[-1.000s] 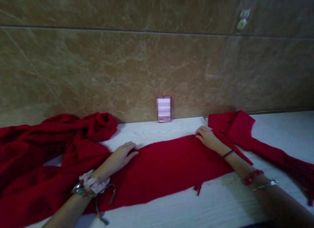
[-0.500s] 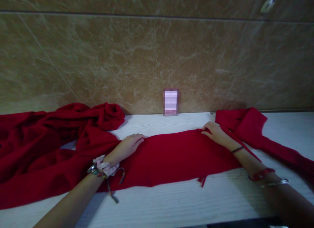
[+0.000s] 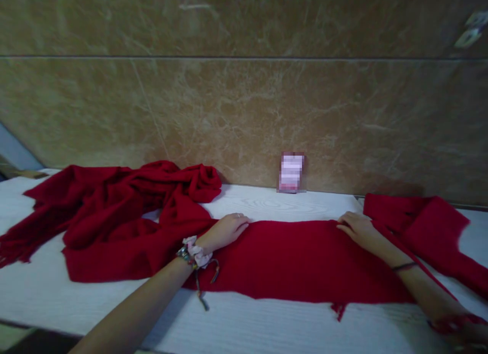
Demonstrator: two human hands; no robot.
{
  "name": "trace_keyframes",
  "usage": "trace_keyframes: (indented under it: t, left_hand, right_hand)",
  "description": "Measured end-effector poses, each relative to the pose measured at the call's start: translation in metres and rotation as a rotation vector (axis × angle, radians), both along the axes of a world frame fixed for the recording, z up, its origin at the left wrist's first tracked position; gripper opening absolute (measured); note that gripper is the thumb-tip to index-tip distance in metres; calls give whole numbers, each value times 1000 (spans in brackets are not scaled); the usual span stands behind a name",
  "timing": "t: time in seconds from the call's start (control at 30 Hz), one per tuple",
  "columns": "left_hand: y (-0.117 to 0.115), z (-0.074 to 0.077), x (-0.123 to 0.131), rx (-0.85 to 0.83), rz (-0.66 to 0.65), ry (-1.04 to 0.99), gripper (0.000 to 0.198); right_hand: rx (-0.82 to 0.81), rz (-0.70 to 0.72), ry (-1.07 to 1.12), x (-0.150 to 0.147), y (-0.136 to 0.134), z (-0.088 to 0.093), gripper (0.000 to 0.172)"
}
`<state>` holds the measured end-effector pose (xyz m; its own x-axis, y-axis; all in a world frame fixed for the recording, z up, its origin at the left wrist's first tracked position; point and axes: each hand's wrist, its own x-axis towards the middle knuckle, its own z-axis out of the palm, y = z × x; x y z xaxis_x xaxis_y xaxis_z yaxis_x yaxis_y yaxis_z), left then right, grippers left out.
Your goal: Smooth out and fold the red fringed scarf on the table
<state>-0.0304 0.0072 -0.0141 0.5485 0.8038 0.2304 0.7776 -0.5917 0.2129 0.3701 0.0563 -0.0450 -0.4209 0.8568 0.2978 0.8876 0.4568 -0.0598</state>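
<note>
A long red scarf (image 3: 290, 262) lies across the white surface, its middle stretch spread flat. My left hand (image 3: 225, 230) rests at its far edge, with the fingers close together and the edge between thumb and fingers. Further right along the same edge, my right hand (image 3: 358, 233) has curled fingers gripping the cloth. To the left the scarf is heaped in loose folds and ends in a fringe (image 3: 17, 247). A small red tassel (image 3: 338, 310) sticks out at the near edge.
Behind the white wood-grain table (image 3: 267, 328) rises a brown marbled tile wall (image 3: 236, 115). A small card with blurred print (image 3: 291, 173) leans against it. More folded red cloth (image 3: 423, 227) lies at the right. A socket (image 3: 470, 31) is on the wall, upper right.
The view has turned left, so everything sits further right and the fringed left end now shows. Both hands stay at the scarf's far edge, with little movement on the cloth.
</note>
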Motion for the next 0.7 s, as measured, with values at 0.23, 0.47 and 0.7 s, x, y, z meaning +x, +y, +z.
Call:
trace_keyframes:
  t: [0.23, 0.47, 0.7]
  left_hand:
    - [-3, 0, 2, 56, -25, 79, 27]
    - [-6, -1, 3, 85, 14, 100, 25]
    - [-8, 6, 0, 31, 56, 50, 25]
  right_hand:
    - [9, 55, 161, 12, 7, -12, 26]
    - [141, 146, 295, 32, 27, -34, 39]
    - [162, 61, 115, 15, 14, -15, 35]
